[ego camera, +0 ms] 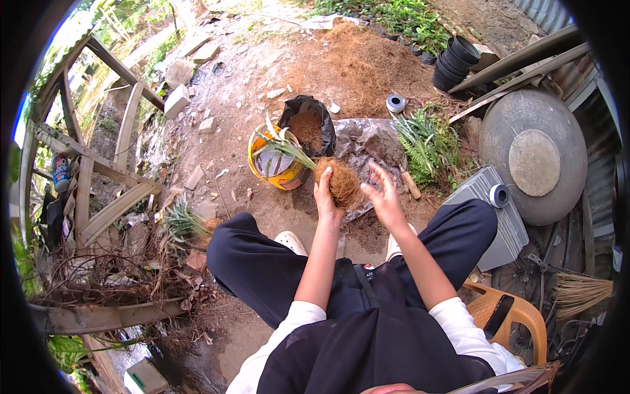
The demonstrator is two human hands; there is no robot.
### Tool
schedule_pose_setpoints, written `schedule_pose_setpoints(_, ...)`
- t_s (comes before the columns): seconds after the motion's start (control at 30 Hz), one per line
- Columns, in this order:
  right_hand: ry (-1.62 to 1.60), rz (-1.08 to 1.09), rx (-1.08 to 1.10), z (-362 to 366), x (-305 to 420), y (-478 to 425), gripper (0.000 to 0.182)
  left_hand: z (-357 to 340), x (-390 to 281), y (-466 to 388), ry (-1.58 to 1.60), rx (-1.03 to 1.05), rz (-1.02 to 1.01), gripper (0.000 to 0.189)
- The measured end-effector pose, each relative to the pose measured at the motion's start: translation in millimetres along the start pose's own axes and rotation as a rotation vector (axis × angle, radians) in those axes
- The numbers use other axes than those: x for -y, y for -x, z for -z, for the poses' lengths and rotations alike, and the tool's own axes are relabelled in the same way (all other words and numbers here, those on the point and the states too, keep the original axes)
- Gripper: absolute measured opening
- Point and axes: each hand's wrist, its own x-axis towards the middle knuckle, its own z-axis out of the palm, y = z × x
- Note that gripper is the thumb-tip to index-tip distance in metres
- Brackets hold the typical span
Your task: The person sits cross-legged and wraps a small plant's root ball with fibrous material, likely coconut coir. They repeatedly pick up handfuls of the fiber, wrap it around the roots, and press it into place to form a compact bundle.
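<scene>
My left hand [327, 194] grips a ball of brown coconut fibre [340, 182] with a leafy green plant [288, 147] growing out of it. The leaves lean up and left, over a yellow bucket [290, 181] that holds pale liquid. To the right of the ball, my right hand [383, 192] is held with its fingers apart and nothing visible in it. Behind the ball stands a black plastic bag [325, 115] with loose brown fibre [306, 129] inside. A plastic sheet [374, 143] lies on the ground beyond my right hand.
Cut green plants [423, 143] lie at the right, below a roll of tape [395, 103]. Another roll [499, 196] rests on a grey slab [487, 221] beside a large round basin [566, 143]. Fibre-wrapped plants [184, 224] sit left of my knee. Black pots [455, 64] are stacked at the back.
</scene>
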Motion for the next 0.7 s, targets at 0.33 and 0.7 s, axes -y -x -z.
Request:
schedule_pose_setpoints(0.33, -0.065, 0.061, -0.185, -16.7, -5.2, 30.2, 0.073, -9.0, 2.3, 6.5, -0.060, -0.085, -0.316, 0.032)
schedule_pose_setpoints(0.7, -0.737, -0.211, -0.009, -33.5, 9.4, 20.2, 0.046, -26.9, 3.4, 29.4, -0.092, 0.063, -0.267, 0.036)
